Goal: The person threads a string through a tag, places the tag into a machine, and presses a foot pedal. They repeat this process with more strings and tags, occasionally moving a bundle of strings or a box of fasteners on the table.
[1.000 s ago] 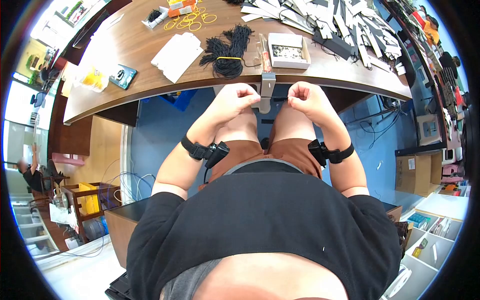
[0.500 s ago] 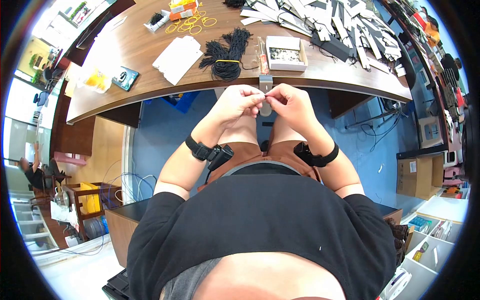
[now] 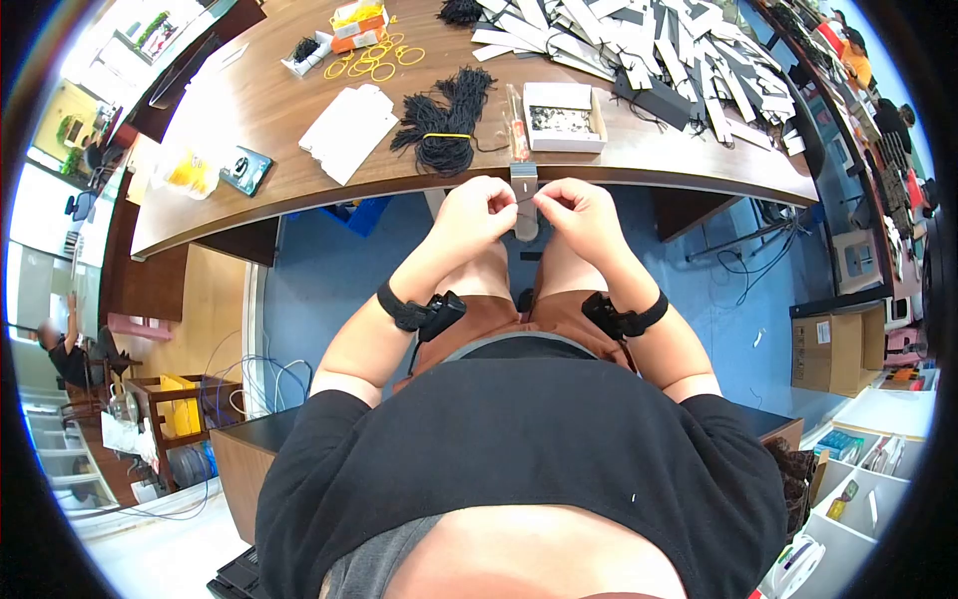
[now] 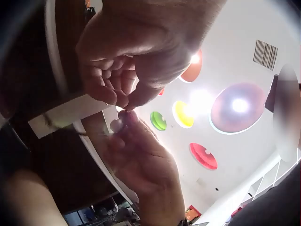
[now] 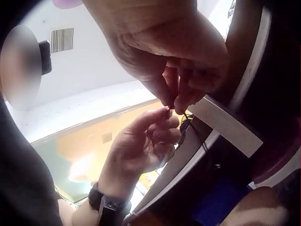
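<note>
Between my two hands, just off the table's front edge, runs a thin black cord. My left hand pinches it with thumb and forefinger, its other fingers curled in. Opposite, my right hand also pinches the cord at its fingertips. A short dark stretch spans the small gap between the hands in the head view. In the right wrist view, a length of cord hangs down from the fingertips, past a pale bar. The fingers hide most of the pinched part.
On the wooden table lie a black cord bundle with a yellow band, a white box of small parts, white sheets, yellow rubber bands and a heap of black and white tags. A grey bracket sits at the edge.
My hands were apart a second ago, then met fingertip to fingertip. Now they are slightly apart again, with the cord stretched between them.
</note>
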### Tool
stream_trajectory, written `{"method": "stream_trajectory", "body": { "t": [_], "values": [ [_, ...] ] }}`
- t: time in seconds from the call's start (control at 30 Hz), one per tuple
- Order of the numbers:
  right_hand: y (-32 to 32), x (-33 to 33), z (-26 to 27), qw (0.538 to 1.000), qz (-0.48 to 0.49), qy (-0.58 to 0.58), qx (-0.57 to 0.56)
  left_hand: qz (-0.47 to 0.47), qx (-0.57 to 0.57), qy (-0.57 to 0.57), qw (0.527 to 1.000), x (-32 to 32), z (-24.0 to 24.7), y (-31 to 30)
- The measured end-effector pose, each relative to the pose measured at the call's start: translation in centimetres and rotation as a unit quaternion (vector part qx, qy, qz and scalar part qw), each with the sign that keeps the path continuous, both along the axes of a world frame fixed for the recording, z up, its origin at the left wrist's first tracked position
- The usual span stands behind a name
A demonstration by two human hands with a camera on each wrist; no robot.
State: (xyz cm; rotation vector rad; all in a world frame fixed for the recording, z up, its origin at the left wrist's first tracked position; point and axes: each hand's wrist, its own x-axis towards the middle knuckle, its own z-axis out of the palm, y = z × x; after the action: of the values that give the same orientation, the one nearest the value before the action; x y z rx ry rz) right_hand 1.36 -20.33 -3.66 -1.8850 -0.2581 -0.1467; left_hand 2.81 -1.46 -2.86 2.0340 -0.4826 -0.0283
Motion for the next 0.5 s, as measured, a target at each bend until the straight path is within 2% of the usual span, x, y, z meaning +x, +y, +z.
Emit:
{"method": "stream_trajectory", "body": {
  "t": [0.07, 0.13, 0.17, 0.23, 0.27, 0.3, 0.37, 0.4, 0.47, 0.5],
  "values": [
    [0.3, 0.5, -0.1, 0.999, -0.033, -0.01, 0.002, 0.058, 0.095, -0.134, 0.985, 0.1, -0.1, -0.3],
    [0.8, 0.8, -0.3, 0.998, -0.063, -0.028, -0.015, 0.07, 0.089, -0.144, 0.983, 0.3, -0.6, -0.6],
    [0.7, 1.0, -1.1, 0.999, -0.03, 0.043, 0.01, 0.076, 0.086, -0.148, 0.982, 0.4, -1.1, -0.7],
    [0.5, 1.7, -3.1, 0.981, 0.038, 0.183, 0.057, 0.051, 0.009, -0.078, 0.996, 1.0, -3.1, -0.7],
    [0.6, 1.5, -3.8, 0.965, 0.075, 0.216, 0.13, 0.048, -0.066, -0.025, 0.996, 0.7, -3.8, -0.9],
    [0.7, 1.1, -4.1, 0.922, 0.103, 0.295, 0.228, 0.038, -0.141, 0.031, 0.989, 0.5, -4.0, -1.3],
    [0.7, 0.8, -4.5, 0.897, 0.111, 0.339, 0.262, 0.015, -0.288, 0.147, 0.946, 0.0, -4.4, -1.8],
    [0.6, 0.9, -4.6, 0.915, 0.109, 0.32, 0.221, -0.002, -0.298, 0.213, 0.931, -0.2, -4.2, -1.7],
    [0.2, 1.4, -4.6, 0.945, 0.108, 0.277, 0.137, 0.027, -0.275, 0.16, 0.948, 0.2, -6.2, -1.7],
    [0.3, 1.4, -4.0, 0.99, 0.033, 0.126, 0.059, 0.042, -0.264, 0.132, 0.954, 0.4, -6.9, -1.7]
  ]
}}
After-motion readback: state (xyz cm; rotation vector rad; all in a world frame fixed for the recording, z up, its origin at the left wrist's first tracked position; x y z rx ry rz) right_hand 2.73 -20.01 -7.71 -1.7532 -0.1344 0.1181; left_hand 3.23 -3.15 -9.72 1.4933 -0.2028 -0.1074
